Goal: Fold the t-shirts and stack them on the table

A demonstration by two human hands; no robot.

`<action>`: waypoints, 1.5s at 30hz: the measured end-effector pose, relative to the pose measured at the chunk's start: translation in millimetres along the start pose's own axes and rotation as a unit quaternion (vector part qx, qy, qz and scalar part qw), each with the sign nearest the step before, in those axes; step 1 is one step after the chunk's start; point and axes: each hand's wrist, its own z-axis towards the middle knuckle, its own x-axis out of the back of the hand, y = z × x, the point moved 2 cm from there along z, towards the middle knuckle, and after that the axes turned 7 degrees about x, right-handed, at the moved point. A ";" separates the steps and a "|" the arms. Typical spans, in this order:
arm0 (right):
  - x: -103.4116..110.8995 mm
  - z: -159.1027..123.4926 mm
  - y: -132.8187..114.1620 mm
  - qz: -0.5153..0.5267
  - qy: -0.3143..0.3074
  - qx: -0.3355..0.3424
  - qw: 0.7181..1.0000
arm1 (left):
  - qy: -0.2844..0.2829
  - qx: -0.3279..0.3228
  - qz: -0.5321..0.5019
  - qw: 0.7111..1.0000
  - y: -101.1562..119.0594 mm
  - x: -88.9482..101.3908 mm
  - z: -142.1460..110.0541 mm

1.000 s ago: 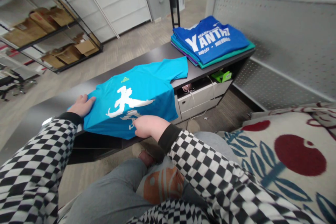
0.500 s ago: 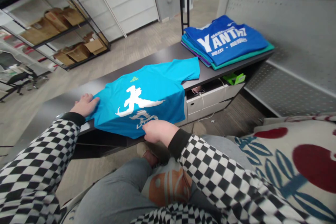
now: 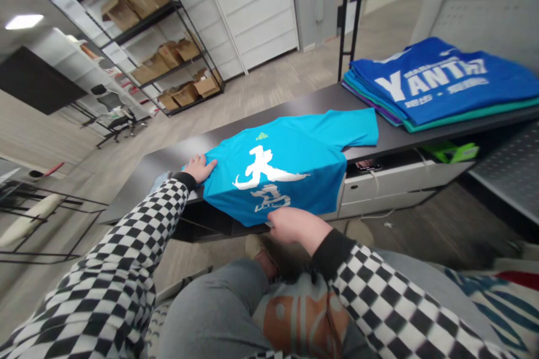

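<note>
A bright blue T-shirt [image 3: 311, 146] with white brush-style characters and a small green logo is spread over a dark bench top [image 3: 164, 151], its lower part hanging over the near edge. My left hand [image 3: 199, 169] lies on the shirt's left sleeve area, fingers stretched out. At the front, my right hand [image 3: 297, 225] is closed on the hanging fabric below the printed characters; its fingertips are partly hidden. One sleeve stretches right across the top.
On the right end of the bench is a stack of folded shirts [image 3: 433, 87], royal blue uppermost. Below it are white drawers [image 3: 383, 190], a phone [image 3: 369, 165] with a cable and a green object [image 3: 452, 151]. A black shelf with cardboard boxes [image 3: 158, 64] stands behind.
The view has turned left, so everything sits further right in the picture. Both hands keep about the same places on the T-shirt.
</note>
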 end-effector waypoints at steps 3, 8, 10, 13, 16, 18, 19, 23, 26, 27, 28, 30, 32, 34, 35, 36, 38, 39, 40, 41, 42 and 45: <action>-0.7 1.1 1.8 0.003 0.003 -0.006 1.000 | -0.023 0.015 0.023 0.999 6.1 22.6 6.5; -2.1 8.6 3.2 0.007 0.065 0.029 0.997 | 0.024 -0.103 -0.049 0.993 40.9 30.1 14.2; -2.7 9.5 4.1 0.010 0.068 0.029 0.997 | 0.009 -0.119 -0.073 0.990 54.7 18.2 14.8; -3.1 8.2 5.9 0.009 0.041 0.011 0.999 | 0.000 -0.097 -0.079 0.992 64.1 2.6 17.8; -3.0 7.4 6.8 0.008 0.016 0.001 1.000 | -0.003 -0.095 -0.055 0.994 64.2 2.1 25.5; -3.0 8.2 6.4 0.011 0.013 0.001 1.000 | -0.008 -0.093 -0.032 0.995 64.5 8.5 31.0; -3.0 8.7 6.1 0.011 0.014 0.002 1.000 | -0.007 -0.089 -0.026 0.996 65.9 12.2 32.8; -3.1 10.3 5.0 0.004 0.016 0.005 1.000 | 0.006 -0.096 -0.060 0.994 81.2 17.2 31.4; -3.3 10.3 6.1 0.010 0.011 0.007 1.000 | -0.007 -0.110 -0.072 0.991 93.4 8.4 26.5; -3.5 10.2 6.8 0.012 0.009 0.006 1.000 | -0.011 -0.111 -0.069 0.991 95.9 5.7 25.9; -3.6 10.0 7.3 0.014 0.009 0.006 1.000 | -0.013 -0.112 -0.067 0.991 97.5 4.1 26.0; -3.8 9.6 7.7 0.014 0.012 0.008 1.000 | -0.027 -0.110 -0.068 0.991 97.7 5.6 28.0; -3.7 8.7 7.0 0.013 0.017 0.011 1.000 | -0.045 -0.099 -0.075 0.991 92.6 13.5 30.9; -3.3 7.1 5.5 0.010 0.016 0.012 1.000 | -0.052 -0.082 -0.085 0.992 80.5 25.1 32.4; -2.9 6.0 4.6 0.008 0.012 0.012 1.000 | -0.046 -0.075 -0.090 0.992 71.7 30.6 32.2; -2.3 5.0 3.6 0.005 0.006 0.013 1.000 | -0.035 -0.068 -0.093 0.993 61.2 34.8 31.0; -1.0 3.2 1.5 0.000 -0.003 0.018 1.000 | -0.015 -0.052 -0.093 0.994 37.3 36.0 26.0; -0.2 2.7 0.5 -0.001 -0.004 0.020 1.000 | -0.012 -0.041 -0.089 0.995 25.4 32.4 22.4; 0.5 2.3 -0.2 0.000 -0.002 0.022 1.000 | -0.014 -0.029 -0.084 0.996 14.5 26.2 18.1; 0.9 2.2 -0.8 0.002 0.002 0.023 1.000 | -0.020 -0.018 -0.081 0.996 5.3 18.3 13.6; 1.1 2.3 -1.1 0.003 0.007 0.022 1.000 | -0.024 -0.011 -0.079 0.997 -1.6 9.7 9.1; -0.3 2.9 -1.2 0.000 0.007 0.018 1.000 | -0.017 -0.016 -0.078 0.997 -9.4 -11.0 -0.4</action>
